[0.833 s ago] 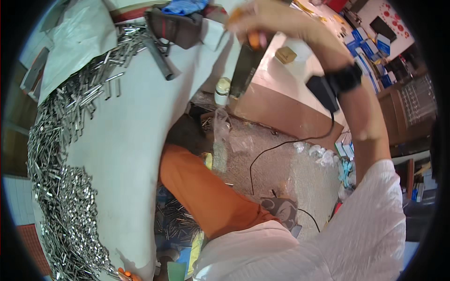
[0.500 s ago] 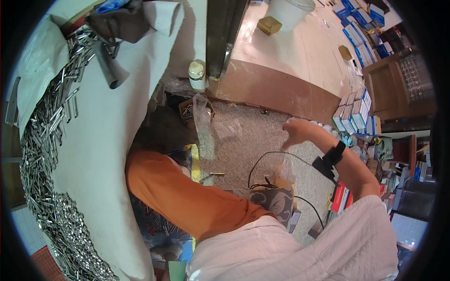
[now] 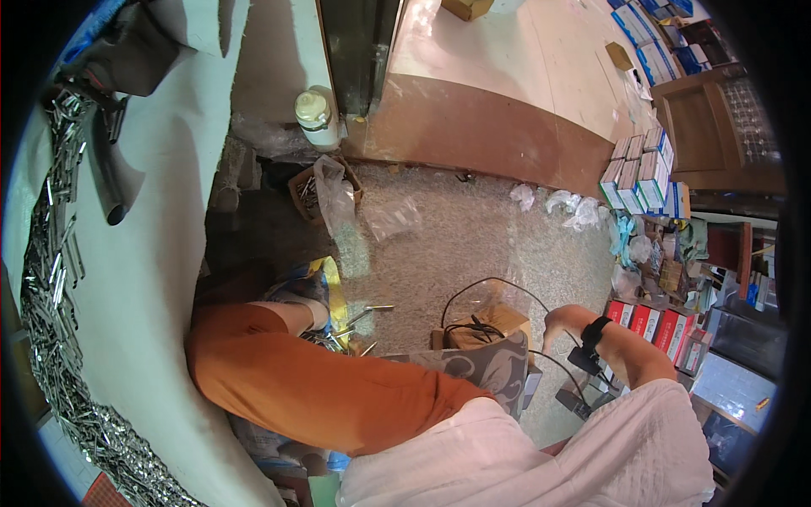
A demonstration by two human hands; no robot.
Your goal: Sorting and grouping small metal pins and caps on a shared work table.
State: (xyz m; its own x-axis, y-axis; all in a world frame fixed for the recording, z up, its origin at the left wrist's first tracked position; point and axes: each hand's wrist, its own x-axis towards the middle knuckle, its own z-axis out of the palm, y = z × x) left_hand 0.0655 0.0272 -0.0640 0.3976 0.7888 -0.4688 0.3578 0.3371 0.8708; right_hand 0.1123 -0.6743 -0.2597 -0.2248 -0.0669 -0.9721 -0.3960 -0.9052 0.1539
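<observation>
Right arm lowered at the person's side

The right hand hangs low, wrist bent, fingers curled downward; the left hand is out of sight.

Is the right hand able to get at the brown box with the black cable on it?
Probably yes. The right hand hangs low beside the box, just to its right, with only the thin cable looping between them. Nothing solid blocks it.

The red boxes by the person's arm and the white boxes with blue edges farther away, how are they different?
The red boxes sit in one low row beside the right hand; the white and blue boxes are stacked in taller piles, away from it. The red boxes are red with white ends; the white and blue boxes are mostly white. Both groups are small cartons lined up on the speckled floor.
</observation>
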